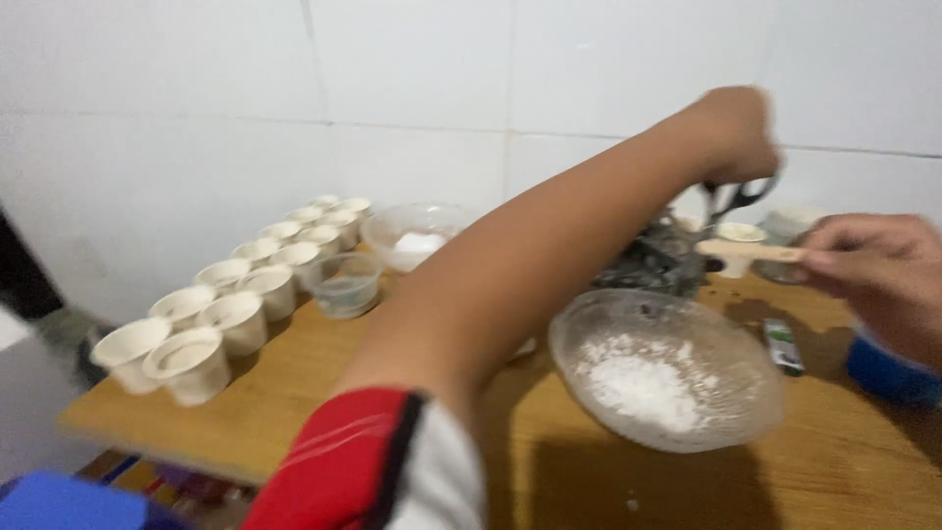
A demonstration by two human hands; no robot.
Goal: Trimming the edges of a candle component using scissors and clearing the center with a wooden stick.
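Note:
My left hand (741, 132) reaches far across to the right, up by the white tiled wall, and grips a pair of dark-handled scissors (738, 196) pointing down. Just below the scissors lies a dark crumpled bag (653, 260). My right hand (873, 265) comes in from the right edge and pinches a flat wooden stick (751, 251) held level, its tip near a small white cup (738, 234). In front of the bag, under my left forearm, a glass bowl (589, 329) holds white powder (638, 383).
Two rows of white paper cups (221, 319) run along the left side of the wooden table (285, 393). A clear plastic cup (343, 285) and a second glass bowl (417, 236) stand behind them. A small green-and-black item (783, 345) and a blue object (888, 373) lie at right.

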